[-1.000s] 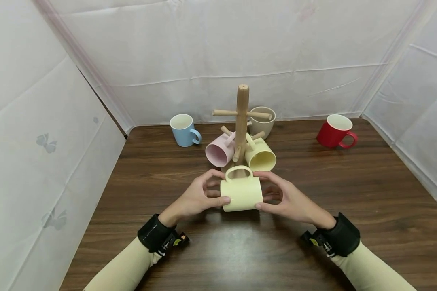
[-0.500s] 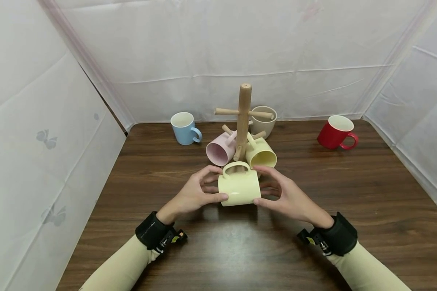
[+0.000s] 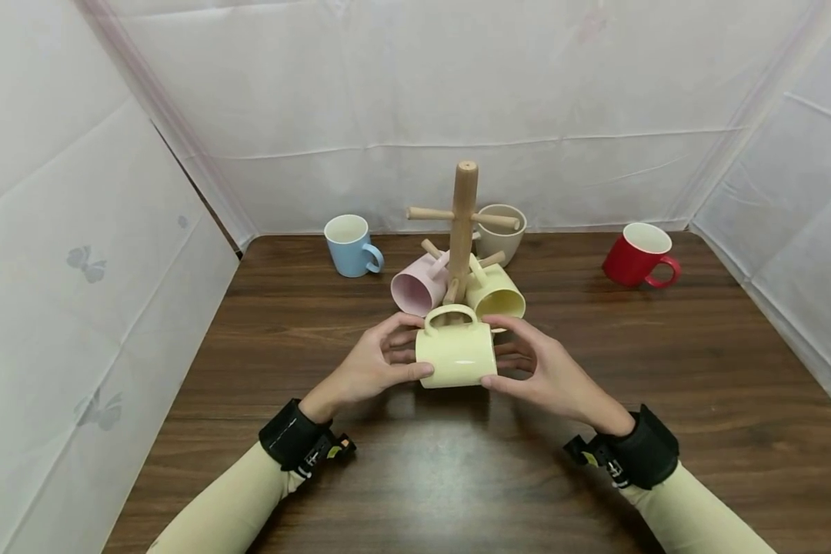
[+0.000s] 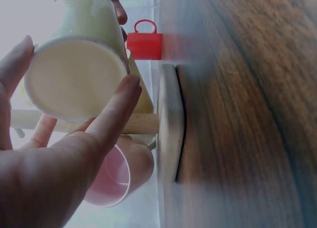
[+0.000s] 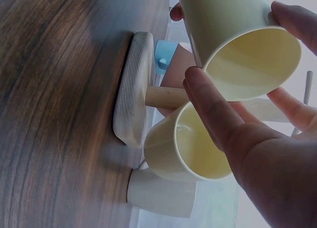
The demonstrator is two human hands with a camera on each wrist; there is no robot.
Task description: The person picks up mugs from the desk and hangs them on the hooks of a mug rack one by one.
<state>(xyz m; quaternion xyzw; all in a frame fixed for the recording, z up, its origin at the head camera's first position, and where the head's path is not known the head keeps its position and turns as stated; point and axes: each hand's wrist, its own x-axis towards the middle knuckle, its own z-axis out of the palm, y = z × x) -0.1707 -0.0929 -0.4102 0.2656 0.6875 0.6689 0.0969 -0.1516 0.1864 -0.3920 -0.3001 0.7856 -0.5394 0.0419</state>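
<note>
A pale yellow mug (image 3: 455, 356) lies sideways between both hands in the head view, its handle pointing up and toward the rack. My left hand (image 3: 374, 360) grips the base end, seen in the left wrist view. The right hand (image 3: 547, 369) holds the rim end, whose opening faces the right wrist camera. Just behind the mug stands a wooden mug rack (image 3: 465, 196), its lower front peg close to the mug's handle. A pink mug (image 3: 418, 285) hangs on the rack's left side and another yellow mug (image 3: 496, 294) on its right. Both upper side pegs are bare.
A light blue mug (image 3: 349, 246) stands at the back left of the wooden table (image 3: 284, 323). Behind the rack is a beige mug (image 3: 502, 231), and a red mug (image 3: 640, 254) stands at the back right. White sheeting (image 3: 415, 85) encloses the back and sides.
Both hands have moved the yellow mug slightly away from the person and toward the rack. Over the last half second it has shifted only a little; the other mugs stay in place.
</note>
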